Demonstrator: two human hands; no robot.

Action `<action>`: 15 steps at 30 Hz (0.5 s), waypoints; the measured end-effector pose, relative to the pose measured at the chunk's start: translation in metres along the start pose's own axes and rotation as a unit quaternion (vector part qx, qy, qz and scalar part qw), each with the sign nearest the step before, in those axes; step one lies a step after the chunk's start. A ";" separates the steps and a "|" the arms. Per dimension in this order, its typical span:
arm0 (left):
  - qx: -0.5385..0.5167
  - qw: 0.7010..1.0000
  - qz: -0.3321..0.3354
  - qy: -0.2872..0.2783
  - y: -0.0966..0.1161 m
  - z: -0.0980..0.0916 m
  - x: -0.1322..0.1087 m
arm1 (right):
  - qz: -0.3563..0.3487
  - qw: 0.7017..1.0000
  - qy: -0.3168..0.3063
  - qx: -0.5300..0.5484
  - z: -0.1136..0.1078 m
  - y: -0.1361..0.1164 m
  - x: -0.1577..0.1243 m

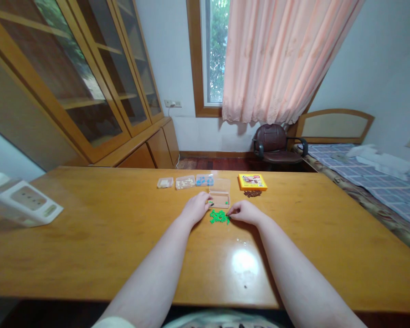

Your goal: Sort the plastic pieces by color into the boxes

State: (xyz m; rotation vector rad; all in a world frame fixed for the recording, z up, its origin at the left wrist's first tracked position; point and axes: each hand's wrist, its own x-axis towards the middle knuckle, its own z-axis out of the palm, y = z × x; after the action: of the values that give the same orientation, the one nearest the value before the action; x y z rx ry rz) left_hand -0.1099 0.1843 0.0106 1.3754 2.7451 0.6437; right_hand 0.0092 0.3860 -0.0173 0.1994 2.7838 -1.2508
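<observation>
A clear plastic box (220, 200) stands with its lid raised at the back and a few small green pieces inside. My left hand (197, 208) has its fingers closed on the box's left wall. Just in front of the box, a loose pile of small bright green pieces (218, 216) lies on the wooden table (130, 241). At the pile's right edge is my right hand (244, 213), thumb and fingers pinched together. Whatever may be between those fingertips is too small to make out.
Behind the hands stand a clear box of blue pieces (204, 180), one of pale pieces (185, 182) and a smaller box (165, 183). Brown pieces (253, 194) lie before a yellow box (252, 182). A white appliance (22, 200) occupies the left.
</observation>
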 end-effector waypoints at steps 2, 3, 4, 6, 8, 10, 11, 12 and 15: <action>0.005 1.000 0.016 -0.021 -0.002 -0.003 -0.002 | -0.002 1.000 0.008 -0.018 0.000 -0.001 0.000; 0.015 0.999 0.019 -0.037 -0.003 -0.005 -0.002 | -0.005 1.000 0.011 -0.024 0.000 -0.001 0.000; 0.026 0.998 0.018 -0.054 -0.003 -0.007 -0.003 | -0.009 0.999 0.012 -0.029 0.000 -0.001 0.000; 0.045 0.995 0.013 -0.085 -0.004 -0.009 -0.004 | -0.018 0.999 0.013 -0.033 0.000 -0.001 0.000; 0.053 0.993 0.006 -0.106 -0.004 -0.009 -0.005 | -0.020 0.999 0.015 -0.036 0.001 0.000 0.001; 0.053 0.991 0.005 -0.119 -0.003 -0.006 -0.005 | -0.017 0.999 0.018 -0.042 0.000 -0.001 0.001; 0.053 0.991 0.005 -0.123 -0.002 -0.004 -0.005 | -0.016 0.999 0.020 -0.046 0.000 -0.001 0.001; 0.053 0.991 0.005 -0.125 -0.002 -0.003 -0.005 | -0.015 0.998 0.021 -0.049 0.000 -0.001 0.001; 0.055 0.990 0.004 -0.126 -0.001 0.000 -0.005 | -0.015 0.998 0.025 -0.051 0.000 -0.001 0.001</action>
State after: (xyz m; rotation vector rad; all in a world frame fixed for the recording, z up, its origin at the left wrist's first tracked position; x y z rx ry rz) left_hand -0.1078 0.1805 0.0090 1.3822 2.6081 0.2962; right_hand 0.0085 0.3851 -0.0164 0.1843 2.8954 -1.1204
